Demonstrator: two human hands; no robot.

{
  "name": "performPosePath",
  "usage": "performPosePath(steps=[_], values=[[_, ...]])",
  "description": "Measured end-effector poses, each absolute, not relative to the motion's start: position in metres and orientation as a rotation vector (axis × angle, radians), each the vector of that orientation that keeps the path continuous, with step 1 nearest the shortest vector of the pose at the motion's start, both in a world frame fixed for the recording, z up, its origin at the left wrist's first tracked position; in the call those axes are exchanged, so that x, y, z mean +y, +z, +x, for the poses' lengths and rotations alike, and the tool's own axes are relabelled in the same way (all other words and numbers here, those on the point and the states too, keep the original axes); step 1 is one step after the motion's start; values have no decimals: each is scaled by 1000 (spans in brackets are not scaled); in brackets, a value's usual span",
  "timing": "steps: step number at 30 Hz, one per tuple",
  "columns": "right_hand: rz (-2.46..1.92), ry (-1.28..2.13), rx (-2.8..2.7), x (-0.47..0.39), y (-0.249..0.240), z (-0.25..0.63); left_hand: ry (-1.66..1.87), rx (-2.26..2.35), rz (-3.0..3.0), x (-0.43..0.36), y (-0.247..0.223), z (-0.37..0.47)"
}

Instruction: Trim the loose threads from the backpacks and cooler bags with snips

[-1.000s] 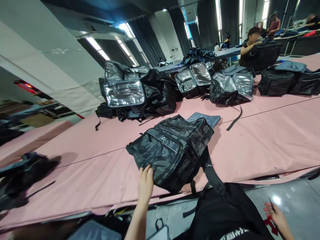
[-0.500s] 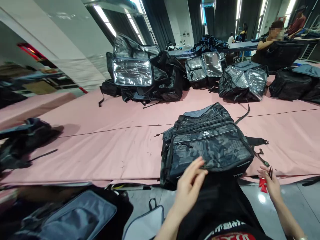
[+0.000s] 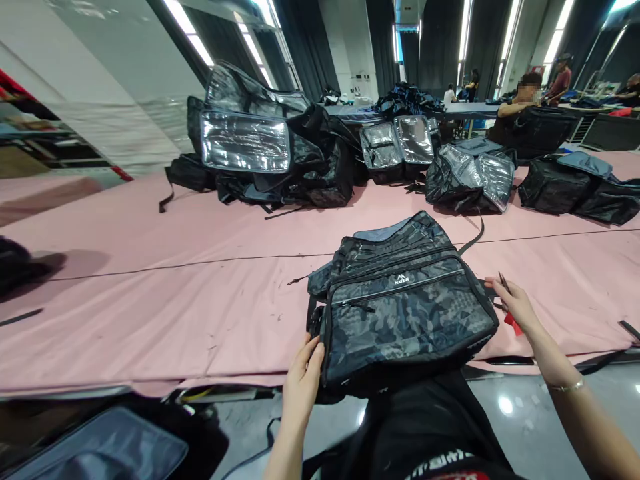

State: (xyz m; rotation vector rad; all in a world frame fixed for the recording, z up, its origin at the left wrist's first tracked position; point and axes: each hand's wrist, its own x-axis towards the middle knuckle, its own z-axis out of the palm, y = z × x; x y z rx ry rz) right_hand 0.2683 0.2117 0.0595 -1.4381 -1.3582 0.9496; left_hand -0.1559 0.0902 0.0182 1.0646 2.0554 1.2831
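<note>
Left hand (image 3: 303,377) shifted to bag (image 3: 405,310) left edge; right hand (image 3: 515,303) at right edge.

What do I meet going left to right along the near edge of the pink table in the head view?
left hand gripping the bag's corner → camouflage bag → right hand holding small red-handled snips at the bag's right side, all on the pink table.
</note>
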Motion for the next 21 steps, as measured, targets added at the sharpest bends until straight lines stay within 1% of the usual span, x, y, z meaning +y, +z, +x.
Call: performPosePath(steps=[3,6,15,21], values=[[-1514,908,-1525,223,64,253,1360,1977,994,85,20,-157],[-1563,894,-1573,225,55,249,1461,1884,868,84,22,-161],[-1627,1038,-1399,218,42,257,1535,1675,442,81,-3,-175],[-1642,1131,-1259,214,32,259,1581,1619,426,73,0,-173]])
